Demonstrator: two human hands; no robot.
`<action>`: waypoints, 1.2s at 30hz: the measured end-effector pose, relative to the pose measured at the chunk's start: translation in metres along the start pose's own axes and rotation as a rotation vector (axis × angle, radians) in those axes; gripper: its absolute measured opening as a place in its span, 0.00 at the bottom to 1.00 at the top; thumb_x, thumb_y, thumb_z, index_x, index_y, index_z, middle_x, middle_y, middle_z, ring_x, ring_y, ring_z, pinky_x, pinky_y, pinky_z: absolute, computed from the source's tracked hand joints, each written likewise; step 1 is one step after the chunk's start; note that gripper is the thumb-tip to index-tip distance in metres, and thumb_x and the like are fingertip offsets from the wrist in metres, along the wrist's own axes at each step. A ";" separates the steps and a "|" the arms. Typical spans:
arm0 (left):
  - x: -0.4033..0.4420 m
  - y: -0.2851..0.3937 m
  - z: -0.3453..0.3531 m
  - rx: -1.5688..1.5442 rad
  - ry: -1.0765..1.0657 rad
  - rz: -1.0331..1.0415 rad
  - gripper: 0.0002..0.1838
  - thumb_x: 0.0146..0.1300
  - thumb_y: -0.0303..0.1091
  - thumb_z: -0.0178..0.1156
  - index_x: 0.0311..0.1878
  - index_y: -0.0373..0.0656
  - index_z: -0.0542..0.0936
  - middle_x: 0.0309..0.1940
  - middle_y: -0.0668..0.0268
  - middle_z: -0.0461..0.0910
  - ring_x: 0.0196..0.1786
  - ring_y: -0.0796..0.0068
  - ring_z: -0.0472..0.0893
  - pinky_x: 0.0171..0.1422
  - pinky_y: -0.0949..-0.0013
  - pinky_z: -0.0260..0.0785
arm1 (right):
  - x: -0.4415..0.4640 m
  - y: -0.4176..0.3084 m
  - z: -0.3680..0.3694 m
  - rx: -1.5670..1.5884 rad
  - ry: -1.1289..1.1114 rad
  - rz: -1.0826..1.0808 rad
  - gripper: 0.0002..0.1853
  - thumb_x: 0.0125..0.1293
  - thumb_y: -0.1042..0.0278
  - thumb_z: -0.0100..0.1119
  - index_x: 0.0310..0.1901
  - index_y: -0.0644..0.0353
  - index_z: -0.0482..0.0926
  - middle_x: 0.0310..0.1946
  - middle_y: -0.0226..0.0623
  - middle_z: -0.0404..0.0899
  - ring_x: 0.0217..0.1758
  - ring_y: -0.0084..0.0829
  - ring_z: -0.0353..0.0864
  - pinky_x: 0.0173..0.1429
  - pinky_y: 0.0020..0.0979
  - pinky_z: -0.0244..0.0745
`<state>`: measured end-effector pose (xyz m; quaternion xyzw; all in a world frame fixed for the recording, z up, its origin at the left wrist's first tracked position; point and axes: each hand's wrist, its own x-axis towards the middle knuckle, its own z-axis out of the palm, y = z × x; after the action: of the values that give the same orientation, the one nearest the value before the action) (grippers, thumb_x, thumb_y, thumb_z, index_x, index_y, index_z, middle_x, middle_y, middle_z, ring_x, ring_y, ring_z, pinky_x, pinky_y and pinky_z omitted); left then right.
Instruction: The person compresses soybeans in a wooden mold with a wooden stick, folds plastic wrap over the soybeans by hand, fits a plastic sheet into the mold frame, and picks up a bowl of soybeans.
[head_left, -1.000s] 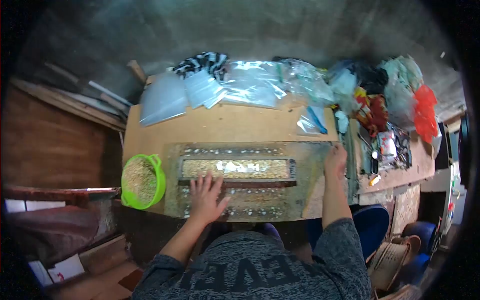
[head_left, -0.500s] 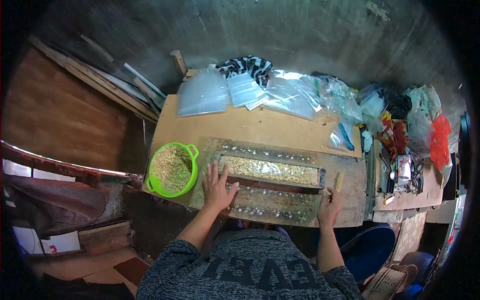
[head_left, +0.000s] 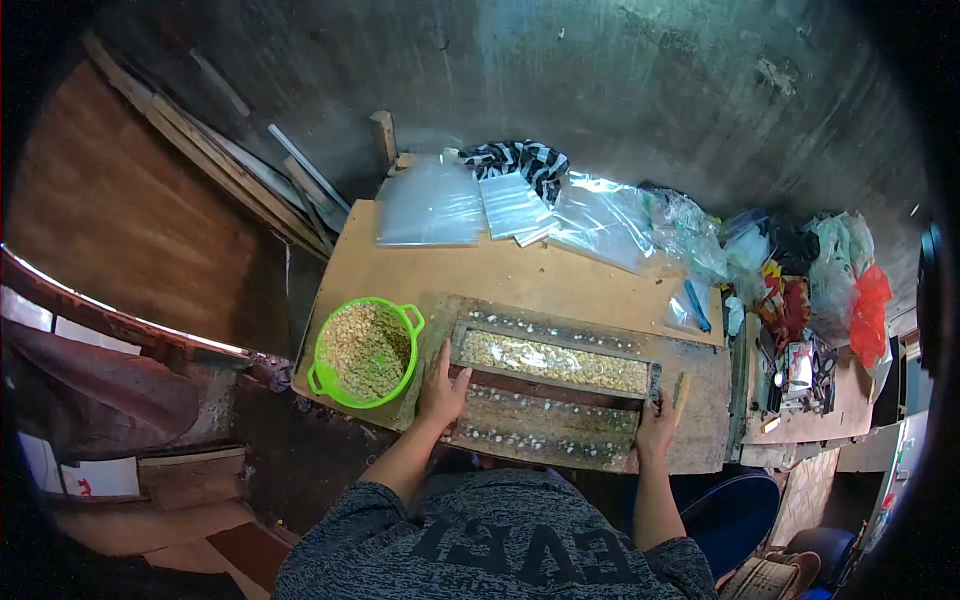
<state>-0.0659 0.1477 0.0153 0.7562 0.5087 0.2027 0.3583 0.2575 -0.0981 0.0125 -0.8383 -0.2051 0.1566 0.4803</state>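
A long, narrow wooden frame (head_left: 552, 384) lies on a worn, white-spotted board (head_left: 540, 428). Inside it is a layer of pale, grain-like pieces (head_left: 600, 372) under shiny clear plastic. My left hand (head_left: 441, 396) grips the frame's left end, its fingers along that end and the thumb towards the front. At the right end, my right hand (head_left: 656, 428) is closed around the frame's corner, with some fingers hidden. Just right of that hand lies a thin wooden stick (head_left: 683, 392). Left of my left hand stands a green plastic colander (head_left: 413, 322) full of similar pale pieces.
Clear plastic sheets (head_left: 430, 205) and bags (head_left: 600, 220) lie along the table's back edge beside a black-and-white cloth (head_left: 530, 160). A side table (head_left: 845, 400) at right carries tools, plastic bags and a red bag (head_left: 868, 315). A blue round container (head_left: 725, 505) stands below the table.
My left hand has gone from spread fingers to holding the frame's left end. My right hand has moved up against its right end. The view has shifted slightly.
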 end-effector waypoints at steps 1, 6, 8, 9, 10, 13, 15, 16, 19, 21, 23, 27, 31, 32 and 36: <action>0.001 -0.002 0.000 0.021 0.016 0.050 0.41 0.68 0.42 0.62 0.77 0.33 0.58 0.70 0.37 0.67 0.71 0.37 0.68 0.76 0.48 0.59 | 0.001 0.002 0.000 -0.032 0.038 -0.025 0.20 0.70 0.80 0.56 0.63 0.70 0.74 0.49 0.47 0.83 0.53 0.35 0.83 0.59 0.32 0.75; 0.008 -0.005 0.002 0.096 0.062 0.134 0.41 0.66 0.44 0.64 0.77 0.35 0.61 0.64 0.39 0.73 0.66 0.39 0.72 0.71 0.46 0.62 | 0.009 0.013 0.003 -0.021 0.001 -0.013 0.20 0.69 0.81 0.57 0.62 0.70 0.76 0.53 0.52 0.82 0.56 0.42 0.82 0.61 0.34 0.74; 0.012 -0.006 0.006 0.173 0.107 0.151 0.41 0.67 0.45 0.63 0.77 0.37 0.60 0.63 0.40 0.74 0.65 0.40 0.72 0.72 0.46 0.60 | 0.012 0.019 0.007 -0.047 0.051 -0.040 0.20 0.68 0.80 0.57 0.62 0.68 0.77 0.53 0.51 0.82 0.58 0.42 0.81 0.61 0.35 0.74; 0.015 -0.007 0.005 0.182 0.086 0.151 0.42 0.67 0.46 0.63 0.78 0.38 0.59 0.63 0.41 0.73 0.66 0.41 0.71 0.73 0.46 0.59 | 0.015 0.021 0.009 -0.055 0.052 -0.010 0.21 0.68 0.78 0.58 0.62 0.66 0.77 0.53 0.51 0.82 0.58 0.43 0.81 0.62 0.37 0.73; 0.017 -0.006 0.006 0.178 0.081 0.158 0.42 0.67 0.46 0.63 0.78 0.38 0.59 0.63 0.41 0.73 0.66 0.41 0.71 0.73 0.46 0.59 | 0.016 0.024 0.009 -0.057 0.062 -0.007 0.21 0.68 0.78 0.58 0.62 0.66 0.77 0.53 0.51 0.82 0.58 0.43 0.81 0.62 0.37 0.73; 0.021 -0.010 0.011 0.258 0.074 0.122 0.42 0.69 0.46 0.61 0.79 0.40 0.56 0.64 0.42 0.72 0.66 0.41 0.69 0.74 0.45 0.56 | 0.019 0.026 0.011 -0.206 0.083 0.008 0.20 0.68 0.76 0.60 0.61 0.68 0.77 0.52 0.51 0.82 0.55 0.45 0.82 0.62 0.38 0.73; 0.025 -0.011 0.014 0.268 0.082 0.133 0.42 0.69 0.46 0.61 0.79 0.40 0.56 0.64 0.42 0.71 0.66 0.41 0.69 0.74 0.45 0.55 | 0.019 0.022 0.012 -0.133 0.078 -0.024 0.20 0.68 0.76 0.60 0.61 0.68 0.77 0.51 0.52 0.82 0.55 0.46 0.82 0.62 0.39 0.73; 0.026 -0.010 0.015 0.279 0.096 0.135 0.41 0.69 0.46 0.60 0.79 0.40 0.55 0.64 0.42 0.71 0.66 0.41 0.69 0.75 0.45 0.54 | 0.020 0.019 0.012 -0.060 0.064 -0.060 0.20 0.68 0.76 0.60 0.61 0.67 0.77 0.51 0.52 0.83 0.55 0.46 0.82 0.61 0.39 0.73; 0.027 -0.003 0.012 0.301 0.077 0.129 0.41 0.69 0.45 0.60 0.79 0.40 0.55 0.64 0.42 0.71 0.66 0.42 0.69 0.75 0.46 0.54 | 0.027 0.023 0.015 0.050 0.021 0.010 0.19 0.68 0.76 0.59 0.60 0.67 0.77 0.51 0.52 0.83 0.56 0.46 0.82 0.62 0.39 0.73; 0.029 -0.004 0.014 0.288 0.088 0.133 0.42 0.69 0.45 0.61 0.79 0.40 0.55 0.65 0.42 0.71 0.67 0.42 0.68 0.75 0.46 0.53 | 0.031 0.024 0.015 -0.027 0.027 0.032 0.19 0.68 0.77 0.59 0.60 0.67 0.77 0.51 0.51 0.83 0.55 0.45 0.82 0.62 0.38 0.73; 0.030 -0.006 0.017 0.274 0.099 0.134 0.42 0.69 0.45 0.61 0.79 0.39 0.55 0.65 0.43 0.71 0.67 0.42 0.68 0.75 0.46 0.53 | 0.030 0.025 0.014 -0.106 0.030 0.054 0.19 0.68 0.78 0.58 0.60 0.68 0.78 0.50 0.49 0.83 0.55 0.43 0.83 0.61 0.37 0.73; 0.030 -0.015 0.025 0.149 0.129 0.140 0.42 0.68 0.43 0.61 0.79 0.38 0.55 0.66 0.41 0.69 0.68 0.40 0.66 0.76 0.45 0.53 | 0.030 0.021 0.018 0.028 0.045 0.028 0.18 0.69 0.78 0.58 0.59 0.67 0.78 0.49 0.45 0.84 0.54 0.38 0.82 0.60 0.34 0.73; 0.030 -0.016 0.026 0.117 0.155 0.167 0.42 0.67 0.41 0.62 0.79 0.38 0.55 0.66 0.40 0.67 0.69 0.39 0.65 0.77 0.43 0.52 | 0.033 0.027 0.015 0.070 -0.006 -0.010 0.20 0.70 0.78 0.56 0.63 0.67 0.76 0.50 0.42 0.83 0.51 0.32 0.82 0.57 0.31 0.74; 0.029 -0.013 0.025 0.129 0.143 0.154 0.42 0.67 0.41 0.62 0.79 0.38 0.56 0.67 0.40 0.67 0.69 0.39 0.64 0.77 0.43 0.52 | 0.035 0.036 0.016 0.048 -0.014 -0.028 0.21 0.72 0.79 0.55 0.65 0.68 0.74 0.50 0.40 0.83 0.49 0.28 0.82 0.55 0.28 0.74; 0.031 -0.019 0.028 0.123 0.150 0.173 0.42 0.67 0.42 0.63 0.79 0.38 0.56 0.67 0.41 0.67 0.69 0.39 0.64 0.77 0.43 0.52 | 0.033 0.025 0.013 0.035 -0.036 0.029 0.21 0.72 0.79 0.54 0.65 0.69 0.74 0.52 0.42 0.83 0.52 0.29 0.81 0.58 0.28 0.73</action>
<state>-0.0465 0.1709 -0.0188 0.8003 0.4785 0.2574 0.2535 0.2851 -0.0835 -0.0175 -0.8297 -0.1990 0.1823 0.4887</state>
